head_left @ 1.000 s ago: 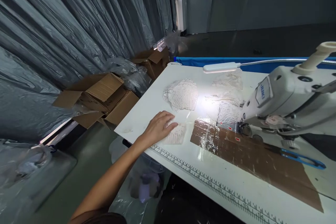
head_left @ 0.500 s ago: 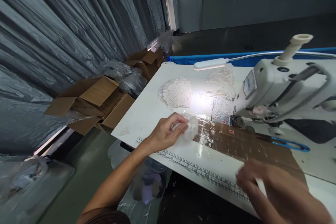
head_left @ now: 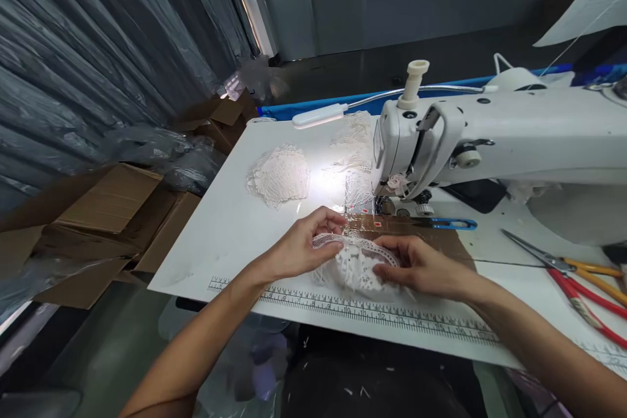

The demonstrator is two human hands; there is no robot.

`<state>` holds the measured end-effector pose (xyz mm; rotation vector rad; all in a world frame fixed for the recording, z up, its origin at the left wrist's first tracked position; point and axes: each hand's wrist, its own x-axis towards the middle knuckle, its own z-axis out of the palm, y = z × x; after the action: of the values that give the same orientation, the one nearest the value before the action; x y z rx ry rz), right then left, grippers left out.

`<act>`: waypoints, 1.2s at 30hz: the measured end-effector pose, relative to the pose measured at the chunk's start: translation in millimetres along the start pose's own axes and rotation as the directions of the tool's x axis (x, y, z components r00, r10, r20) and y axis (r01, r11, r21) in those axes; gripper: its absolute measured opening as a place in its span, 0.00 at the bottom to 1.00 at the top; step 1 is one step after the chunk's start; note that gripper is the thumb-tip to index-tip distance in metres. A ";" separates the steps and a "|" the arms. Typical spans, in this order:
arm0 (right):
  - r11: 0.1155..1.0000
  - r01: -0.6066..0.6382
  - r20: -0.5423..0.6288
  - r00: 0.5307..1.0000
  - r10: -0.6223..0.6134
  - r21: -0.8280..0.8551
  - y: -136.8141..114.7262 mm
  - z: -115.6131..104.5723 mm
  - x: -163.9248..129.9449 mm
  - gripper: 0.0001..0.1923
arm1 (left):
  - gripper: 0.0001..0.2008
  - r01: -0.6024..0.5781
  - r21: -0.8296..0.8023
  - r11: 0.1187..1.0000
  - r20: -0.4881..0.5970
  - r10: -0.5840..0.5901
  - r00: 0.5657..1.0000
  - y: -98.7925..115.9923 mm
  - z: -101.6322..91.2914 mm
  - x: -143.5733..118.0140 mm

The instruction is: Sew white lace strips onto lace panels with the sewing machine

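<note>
A white lace piece with a curved, patterned edging is held over the front of the sewing table, just left of centre. My left hand pinches its left end between thumb and fingers. On the other end, my right hand grips the lace with thumb and fingertips. Beyond the hands stands a white sewing machine, its needle area partly hidden behind its head. Brown tape covers the table in front of the machine, with blue thread snips lying on it.
A stack of white lace pieces lies at the left, and more lace is beside the machine head. Red-handled scissors and an orange-handled tool rest at right. A printed ruler runs along the front edge. Cardboard boxes stand left of the table.
My right hand has come in from the lower right and now holds the lace with my left. The lace is spread between both hands. The view has swung right, showing more of the machine.
</note>
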<state>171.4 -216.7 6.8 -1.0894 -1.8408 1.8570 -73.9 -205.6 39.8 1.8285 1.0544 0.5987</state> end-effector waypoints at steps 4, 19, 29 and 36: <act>0.907 -0.027 -0.375 0.915 -0.147 -0.421 4.9 -15.8 10.1 0.15 | 0.18 0.057 0.199 0.978 -0.081 -0.042 0.996 -16.8 -8.6 13.5; 0.546 -0.219 -0.471 0.797 -0.378 -0.809 24.5 -25.7 8.0 0.18 | 0.12 -0.252 0.737 0.627 0.097 0.271 0.958 -36.3 2.2 116.0; 0.513 -0.225 -0.469 0.779 -0.416 -0.828 30.8 -25.5 7.0 0.17 | 0.10 -0.381 0.651 0.656 0.034 0.476 0.879 -45.1 -0.9 89.3; 0.538 0.142 -0.276 0.735 -0.619 -0.831 22.4 -3.9 7.5 0.13 | 0.09 -0.547 0.564 0.619 0.147 0.577 0.804 -30.7 21.4 -34.9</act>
<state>175.5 -211.6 -16.3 -1.1070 -2.2601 0.3292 -88.5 -238.8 3.7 2.7639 0.7043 0.7348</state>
